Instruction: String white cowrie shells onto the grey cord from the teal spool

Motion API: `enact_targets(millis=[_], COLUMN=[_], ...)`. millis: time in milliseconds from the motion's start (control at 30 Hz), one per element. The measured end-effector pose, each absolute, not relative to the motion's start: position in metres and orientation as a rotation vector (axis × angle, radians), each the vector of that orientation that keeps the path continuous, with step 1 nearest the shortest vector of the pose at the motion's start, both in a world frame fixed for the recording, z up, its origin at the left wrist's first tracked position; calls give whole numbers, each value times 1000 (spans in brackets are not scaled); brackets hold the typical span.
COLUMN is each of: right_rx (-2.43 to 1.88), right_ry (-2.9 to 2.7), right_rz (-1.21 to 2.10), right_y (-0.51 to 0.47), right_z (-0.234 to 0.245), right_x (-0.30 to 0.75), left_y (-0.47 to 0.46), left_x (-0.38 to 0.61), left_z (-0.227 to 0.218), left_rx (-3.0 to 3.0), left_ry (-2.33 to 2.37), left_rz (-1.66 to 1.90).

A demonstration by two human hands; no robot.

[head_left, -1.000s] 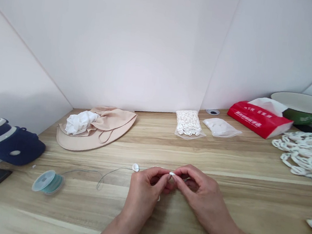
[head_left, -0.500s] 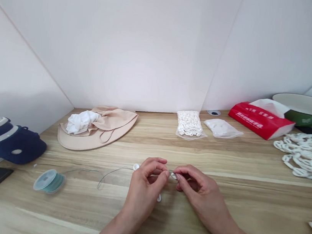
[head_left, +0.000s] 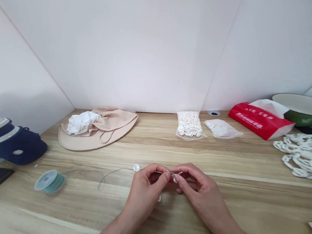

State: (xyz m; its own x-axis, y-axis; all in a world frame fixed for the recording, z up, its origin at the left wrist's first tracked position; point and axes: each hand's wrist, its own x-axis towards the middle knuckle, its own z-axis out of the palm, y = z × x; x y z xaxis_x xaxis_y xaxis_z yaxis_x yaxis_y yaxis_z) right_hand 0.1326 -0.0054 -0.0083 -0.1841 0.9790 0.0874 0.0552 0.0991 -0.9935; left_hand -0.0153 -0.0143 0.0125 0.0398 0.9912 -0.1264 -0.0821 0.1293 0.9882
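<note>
My left hand (head_left: pixel 147 187) and my right hand (head_left: pixel 199 189) meet at their fingertips above the table, both closed in a pinch. The left fingers hold a thin grey-green thread (head_left: pixel 113 171), which trails left to a clear spool (head_left: pixel 51 181). Between the right thumb and index finger a small white shell (head_left: pixel 175 180) shows partly; its hole and the thread's end are hidden by the fingers. A white shell (head_left: pixel 136 167) sits by the thread, left of my left knuckles. Another white shell (head_left: pixel 159 198) peeks out beside the left palm.
Behind the hands lie a bag of small white shells (head_left: pixel 189 124) and another clear bag (head_left: pixel 222 129). A red tissue pack (head_left: pixel 259 122), green bowl (head_left: pixel 304 114) and heap of shell strings (head_left: pixel 309 158) stand right. Left are a beige hat (head_left: pixel 114 123) and a navy-and-white container (head_left: pixel 21 146).
My fingertips have come together, closing the small gap between the hands. The shell in the right fingers is now more covered, and the left index finger has curled down.
</note>
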Motion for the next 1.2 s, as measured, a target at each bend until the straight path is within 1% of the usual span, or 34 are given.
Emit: enact_targets(millis=[400, 667, 800, 1000, 1200], right_rx=[-1119, -1107, -1063, -1054, -1059], right_ry=[-1135, -986, -933, -893, -877], right_rz=[1380, 1509, 1561, 1589, 1517], right_y=[-1, -5, -7, -7, -5], right_z=[-6, -1, -1, 1, 7], right_x=[133, 131, 131, 130, 134], left_y=[-14, -20, -21, -22, -18], left_x=[-14, -12, -13, -12, -12], left_z=[16, 16, 17, 16, 15], left_rx=[921, 1426, 1514, 1466, 1221], left_ry=[1113, 1230, 1196, 1241, 1215], left_rz=[1108, 1143, 1164, 1151, 1146])
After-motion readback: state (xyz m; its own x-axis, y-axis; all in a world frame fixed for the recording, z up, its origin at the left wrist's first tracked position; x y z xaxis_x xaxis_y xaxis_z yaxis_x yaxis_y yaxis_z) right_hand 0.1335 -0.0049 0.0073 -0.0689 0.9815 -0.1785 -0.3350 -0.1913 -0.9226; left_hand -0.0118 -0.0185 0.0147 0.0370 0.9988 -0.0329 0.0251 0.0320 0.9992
